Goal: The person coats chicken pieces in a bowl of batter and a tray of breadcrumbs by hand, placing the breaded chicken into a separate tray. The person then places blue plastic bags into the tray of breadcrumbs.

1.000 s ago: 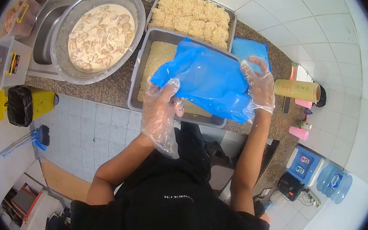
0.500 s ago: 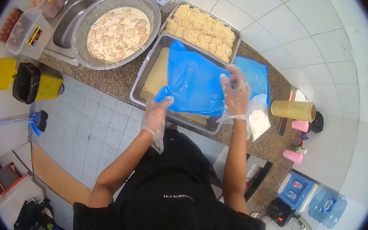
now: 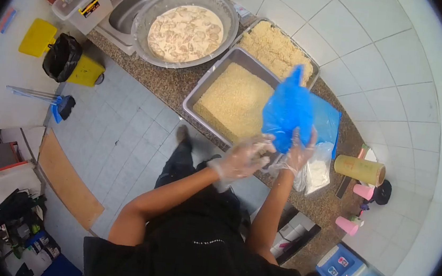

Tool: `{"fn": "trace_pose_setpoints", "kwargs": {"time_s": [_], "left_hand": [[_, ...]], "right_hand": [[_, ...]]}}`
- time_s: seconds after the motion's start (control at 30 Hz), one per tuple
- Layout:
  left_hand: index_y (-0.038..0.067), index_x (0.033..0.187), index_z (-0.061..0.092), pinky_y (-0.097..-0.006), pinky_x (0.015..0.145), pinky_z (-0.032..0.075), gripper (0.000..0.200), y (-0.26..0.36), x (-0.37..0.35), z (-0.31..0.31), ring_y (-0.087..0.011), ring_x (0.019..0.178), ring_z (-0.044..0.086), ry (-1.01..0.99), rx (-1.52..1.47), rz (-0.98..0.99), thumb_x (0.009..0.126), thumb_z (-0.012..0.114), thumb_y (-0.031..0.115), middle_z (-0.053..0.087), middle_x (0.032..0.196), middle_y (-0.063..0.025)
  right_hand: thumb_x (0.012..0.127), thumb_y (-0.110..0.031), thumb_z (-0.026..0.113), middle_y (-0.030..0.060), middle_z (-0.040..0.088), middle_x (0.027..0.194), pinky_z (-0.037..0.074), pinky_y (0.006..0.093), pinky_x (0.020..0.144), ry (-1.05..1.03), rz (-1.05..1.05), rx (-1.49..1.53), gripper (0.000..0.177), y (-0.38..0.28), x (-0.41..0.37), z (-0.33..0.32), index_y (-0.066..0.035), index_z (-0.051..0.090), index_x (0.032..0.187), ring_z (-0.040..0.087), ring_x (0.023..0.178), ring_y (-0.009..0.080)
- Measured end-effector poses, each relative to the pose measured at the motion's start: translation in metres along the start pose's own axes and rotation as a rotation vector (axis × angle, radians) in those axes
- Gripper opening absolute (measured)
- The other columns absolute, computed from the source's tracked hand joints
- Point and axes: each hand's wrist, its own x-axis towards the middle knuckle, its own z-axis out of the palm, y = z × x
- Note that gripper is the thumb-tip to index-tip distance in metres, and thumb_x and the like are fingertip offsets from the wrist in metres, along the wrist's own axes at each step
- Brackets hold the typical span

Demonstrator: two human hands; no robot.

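Observation:
My right hand (image 3: 299, 153), in a clear plastic glove, grips a crumpled blue plastic bag (image 3: 287, 112) over the right end of a grey tub (image 3: 194, 113). Gloved too, my left hand (image 3: 245, 160) is beside the bag's lower end at the tub's near edge, fingers apart and partly curled, with nothing seen in them. Pale crumbs (image 3: 236, 94) lie spread inside the tub. Behind it, a metal tray (image 3: 316, 72) holds crumb-coated pieces (image 3: 277, 47). Another blue bag (image 3: 326, 121) lies to the right, with a clear bag of white powder (image 3: 317, 174) in front.
Left of the tub stands a large metal bowl (image 3: 141, 29) of pieces in creamy liquid, by the sink (image 3: 132, 12). A yellowish roll (image 3: 359, 170) and pink cups (image 3: 348, 226) are on the right counter. A yellow bin (image 3: 86, 69) stands on the floor.
The blue bag, earlier spread flat over the tub between both hands, is now bunched up to the right in my right hand. My left hand has let go, and the crumbs are uncovered.

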Motion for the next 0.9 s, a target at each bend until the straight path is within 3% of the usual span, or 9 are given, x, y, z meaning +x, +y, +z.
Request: {"fn": "trace_pose_setpoints", "kwargs": {"time_s": [0.13, 0.2, 0.27, 0.33, 0.37, 0.43, 0.5, 0.73, 0.9], "left_hand": [[0.004, 0.102, 0.062, -0.0349, 0.092, 0.045, 0.019, -0.005, -0.041, -0.081, -0.0255, 0.105, 0.059, -0.012, -0.277, -0.205, 0.089, 0.058, 0.017, 0.061, 0.115, -0.0112], [0.004, 0.102, 0.062, -0.0332, 0.089, 0.046, 0.018, -0.017, -0.061, -0.116, -0.0219, 0.101, 0.06, 0.088, -0.299, -0.307, 0.09, 0.058, 0.016, 0.063, 0.109, -0.0087], [0.004, 0.102, 0.062, -0.0303, 0.087, 0.045, 0.017, -0.042, -0.093, -0.159, -0.0162, 0.097, 0.058, 0.219, -0.418, -0.385, 0.091, 0.057, 0.015, 0.062, 0.102, -0.0048], [0.002, 0.101, 0.062, -0.0272, 0.085, 0.044, 0.016, -0.06, -0.125, -0.207, -0.0119, 0.092, 0.055, 0.378, -0.5, -0.442, 0.091, 0.056, 0.013, 0.059, 0.096, -0.0027], [0.002, 0.1, 0.061, -0.0268, 0.083, 0.044, 0.015, -0.07, -0.141, -0.232, -0.0117, 0.09, 0.054, 0.475, -0.546, -0.434, 0.091, 0.056, 0.013, 0.058, 0.094, -0.0025], [0.002, 0.096, 0.06, -0.0252, 0.077, 0.044, 0.016, -0.1, -0.176, -0.283, -0.0088, 0.083, 0.053, 0.636, -0.518, -0.436, 0.092, 0.056, 0.017, 0.057, 0.089, -0.001], [0.003, 0.097, 0.06, -0.0251, 0.075, 0.044, 0.017, -0.144, -0.217, -0.336, -0.0084, 0.081, 0.052, 0.814, -0.595, -0.449, 0.092, 0.056, 0.018, 0.057, 0.088, -0.0009], [0.008, 0.101, 0.057, -0.0263, 0.07, 0.046, 0.02, -0.186, -0.388, -0.46, -0.013, 0.079, 0.056, 1.736, -0.774, -0.675, 0.083, 0.061, 0.016, 0.057, 0.086, 0.0002], [0.011, 0.102, 0.057, -0.031, 0.072, 0.046, 0.023, -0.178, -0.454, -0.496, -0.0153, 0.08, 0.056, 1.973, -0.76, -0.912, 0.08, 0.062, 0.012, 0.056, 0.088, -0.0002]], "right_hand": [[0.078, -0.01, 0.073, 0.0127, 0.057, 0.12, 0.048, 0.0425, 0.092, 0.2, 0.092, 0.444, 0.059, 0.044, 0.011, -0.036, -0.004, 0.047, 0.131, 0.058, 0.105, 0.0275], [0.08, -0.017, 0.07, 0.0134, 0.055, 0.123, 0.048, 0.0451, 0.092, -0.139, -0.494, -0.264, 0.062, 0.128, 0.038, -0.067, -0.003, 0.043, 0.134, 0.057, 0.107, 0.0293], [0.081, -0.019, 0.067, 0.0137, 0.057, 0.12, 0.046, 0.0468, 0.094, -0.013, 0.215, 0.515, 0.06, 0.01, -0.007, 0.015, -0.001, 0.043, 0.133, 0.055, 0.109, 0.0304], [0.081, -0.02, 0.068, 0.0139, 0.056, 0.119, 0.046, 0.0454, 0.094, -0.168, -0.45, -0.289, 0.06, 0.023, -0.019, 0.05, -0.001, 0.043, 0.132, 0.055, 0.108, 0.0299], [0.081, -0.02, 0.068, 0.0139, 0.056, 0.119, 0.046, 0.0454, 0.094, -0.232, -0.467, -0.26, 0.06, -0.015, -0.057, 0.083, -0.001, 0.043, 0.132, 0.055, 0.108, 0.0299], [0.081, -0.02, 0.069, 0.0134, 0.053, 0.122, 0.045, 0.044, 0.095, -0.325, 0.115, 0.386, 0.06, -0.119, -0.119, 0.238, -0.002, 0.043, 0.132, 0.053, 0.11, 0.0282], [0.082, -0.019, 0.068, 0.0124, 0.05, 0.125, 0.044, 0.0403, 0.096, -0.542, 0.232, 0.545, 0.06, -0.15, -0.186, 0.36, -0.002, 0.041, 0.133, 0.05, 0.113, 0.0256], [0.083, -0.014, 0.067, 0.0105, 0.048, 0.131, 0.041, 0.0398, 0.101, -1.205, 0.595, 0.54, 0.061, -0.05, -0.34, 0.777, -0.005, 0.04, 0.137, 0.047, 0.12, 0.0249], [0.074, -0.068, 0.062, 0.0163, 0.024, 0.15, 0.03, 0.0564, 0.105, -1.1, 0.792, 0.272, 0.11, -0.01, -0.433, 1.068, -0.012, 0.004, 0.149, 0.034, 0.133, 0.0345]]}}
